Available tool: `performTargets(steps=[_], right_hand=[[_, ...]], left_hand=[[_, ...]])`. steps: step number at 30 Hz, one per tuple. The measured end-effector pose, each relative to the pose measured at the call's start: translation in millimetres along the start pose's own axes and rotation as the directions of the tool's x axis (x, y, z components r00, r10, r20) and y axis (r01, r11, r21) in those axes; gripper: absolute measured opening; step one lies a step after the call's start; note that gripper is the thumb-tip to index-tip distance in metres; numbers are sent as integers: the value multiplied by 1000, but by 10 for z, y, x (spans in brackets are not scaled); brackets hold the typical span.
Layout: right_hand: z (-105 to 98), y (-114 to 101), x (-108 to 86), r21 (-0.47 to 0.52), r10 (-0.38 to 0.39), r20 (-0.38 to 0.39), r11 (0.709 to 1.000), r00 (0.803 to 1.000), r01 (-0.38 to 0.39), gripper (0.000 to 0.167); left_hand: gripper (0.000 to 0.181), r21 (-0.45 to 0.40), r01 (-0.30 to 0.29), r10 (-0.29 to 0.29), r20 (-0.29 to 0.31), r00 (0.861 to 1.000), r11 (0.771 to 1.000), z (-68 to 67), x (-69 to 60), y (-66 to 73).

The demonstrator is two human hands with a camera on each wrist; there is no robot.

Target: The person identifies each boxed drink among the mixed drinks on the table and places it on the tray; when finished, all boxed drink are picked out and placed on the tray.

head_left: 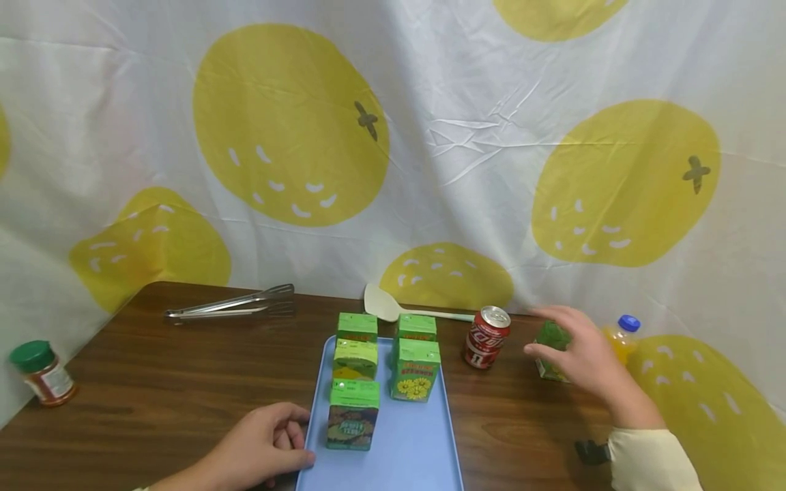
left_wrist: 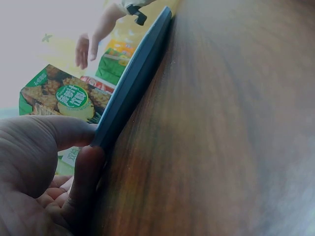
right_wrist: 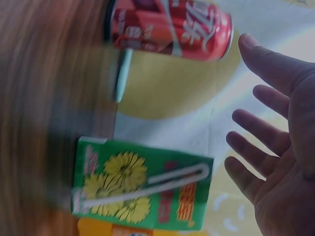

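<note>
A blue tray [head_left: 408, 443] lies on the table and carries several green drink cartons in two columns. In the left wrist view my left hand [head_left: 260, 440] pinches the tray's left edge between thumb and finger. Closest to that hand stands a brown-fronted carton [head_left: 353, 416]. Behind it are a yellow-green carton [head_left: 355, 360] and one with yellow flowers [head_left: 416, 372]. My right hand [head_left: 577, 348], fingers apart and holding nothing, hovers by another green carton [right_wrist: 142, 184] off the tray. That carton shows yellow flowers and a white straw, and the hand partly hides it in the head view.
A red soda can [head_left: 486, 337] stands right of the tray, and an orange drink bottle [head_left: 623, 337] with a blue cap sits far right. Metal tongs [head_left: 230, 305] and a pale spatula [head_left: 382, 305] lie at the back. A green-lidded spice jar [head_left: 44, 374] is at left.
</note>
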State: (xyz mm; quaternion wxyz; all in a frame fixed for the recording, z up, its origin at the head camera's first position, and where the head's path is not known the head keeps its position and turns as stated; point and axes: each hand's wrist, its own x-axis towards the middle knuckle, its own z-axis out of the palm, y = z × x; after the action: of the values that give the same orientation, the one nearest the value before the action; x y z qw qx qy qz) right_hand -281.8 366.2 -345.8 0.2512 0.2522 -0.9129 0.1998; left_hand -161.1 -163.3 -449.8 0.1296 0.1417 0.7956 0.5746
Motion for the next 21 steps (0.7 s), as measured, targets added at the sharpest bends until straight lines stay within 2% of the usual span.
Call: performTargets(steps=[3, 8, 15, 21], right_hand=[[-21, 72, -44, -27, 23, -3, 999, 1000, -23, 67], [-47, 183, -91, -81, 107, 9, 991, 994, -106, 69], [-60, 269, -125, -155, 178, 49, 973, 983, -168, 79], [-31, 291, -151, -226, 189, 88, 960, 978, -166, 83]], left_hand=[[58, 2, -2, 2, 0, 1000, 1000, 0, 3, -1], [58, 6, 3, -3, -1, 1000, 1000, -6, 7, -2], [59, 8, 13, -13, -1, 1000, 1000, -9, 6, 3], [58, 2, 13, -13, 4, 1000, 1000, -10, 7, -6]])
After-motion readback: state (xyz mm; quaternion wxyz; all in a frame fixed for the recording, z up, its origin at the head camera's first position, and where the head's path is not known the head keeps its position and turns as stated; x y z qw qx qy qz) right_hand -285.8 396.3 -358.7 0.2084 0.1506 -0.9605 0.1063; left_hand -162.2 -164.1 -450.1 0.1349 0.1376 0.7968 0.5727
